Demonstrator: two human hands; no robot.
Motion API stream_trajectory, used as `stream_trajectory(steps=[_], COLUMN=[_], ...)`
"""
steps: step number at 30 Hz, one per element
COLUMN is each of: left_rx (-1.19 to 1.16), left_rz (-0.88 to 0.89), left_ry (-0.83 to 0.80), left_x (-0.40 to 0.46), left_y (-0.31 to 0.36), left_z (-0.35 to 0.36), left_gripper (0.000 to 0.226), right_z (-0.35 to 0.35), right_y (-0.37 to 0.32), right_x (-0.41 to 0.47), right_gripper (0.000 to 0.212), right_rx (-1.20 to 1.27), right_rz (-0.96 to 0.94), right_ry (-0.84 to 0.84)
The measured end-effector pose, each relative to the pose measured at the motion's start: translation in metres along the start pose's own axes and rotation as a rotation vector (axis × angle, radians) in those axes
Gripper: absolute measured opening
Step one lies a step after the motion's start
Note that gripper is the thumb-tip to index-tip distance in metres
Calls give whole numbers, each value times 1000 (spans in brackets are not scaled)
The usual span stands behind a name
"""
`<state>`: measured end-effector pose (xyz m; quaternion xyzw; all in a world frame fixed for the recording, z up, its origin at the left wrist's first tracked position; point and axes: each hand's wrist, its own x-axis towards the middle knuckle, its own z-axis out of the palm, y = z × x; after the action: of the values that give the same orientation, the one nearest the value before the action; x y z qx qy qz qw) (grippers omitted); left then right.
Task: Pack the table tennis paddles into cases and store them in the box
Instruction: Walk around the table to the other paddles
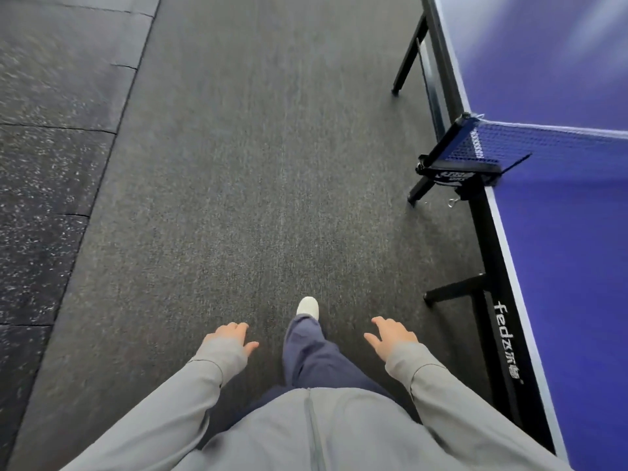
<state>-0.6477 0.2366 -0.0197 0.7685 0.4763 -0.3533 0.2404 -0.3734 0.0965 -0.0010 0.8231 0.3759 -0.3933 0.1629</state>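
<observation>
Hands — left hand (228, 335), right hand (391, 335) — two, both empty.

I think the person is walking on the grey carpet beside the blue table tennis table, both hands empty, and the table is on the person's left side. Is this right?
Not quite. The head view shows the blue table tennis table on the person's right side, not the left. The rest holds: the left hand and the right hand are empty, fingers spread, above the grey carpet.

Both the left hand (231, 335) and the right hand (390, 336) are held empty with fingers spread above grey carpet (258, 171), a white shoe (308, 306) between them, and a blue table tennis table (560, 260) beyond the right hand.
</observation>
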Motion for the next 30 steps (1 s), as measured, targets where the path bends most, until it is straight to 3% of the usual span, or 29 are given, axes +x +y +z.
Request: stream_trajectory(steps=[11, 20, 30], left_rx=[-272, -213, -171], left_rz=[-12, -65, 81], left_ry=[96, 73, 135], left_x=[141, 277, 434], left_y=[38, 0, -6], left_z=[-197, -318, -517], left_gripper=[54, 54, 55], right_z=[-166, -273, -421], right_y=[-39, -94, -169], right_x=[140, 241, 344], right_gripper=[50, 50, 50], right_rx=[162, 233, 345], right_rz=[26, 92, 215], right_ry=[7, 12, 82])
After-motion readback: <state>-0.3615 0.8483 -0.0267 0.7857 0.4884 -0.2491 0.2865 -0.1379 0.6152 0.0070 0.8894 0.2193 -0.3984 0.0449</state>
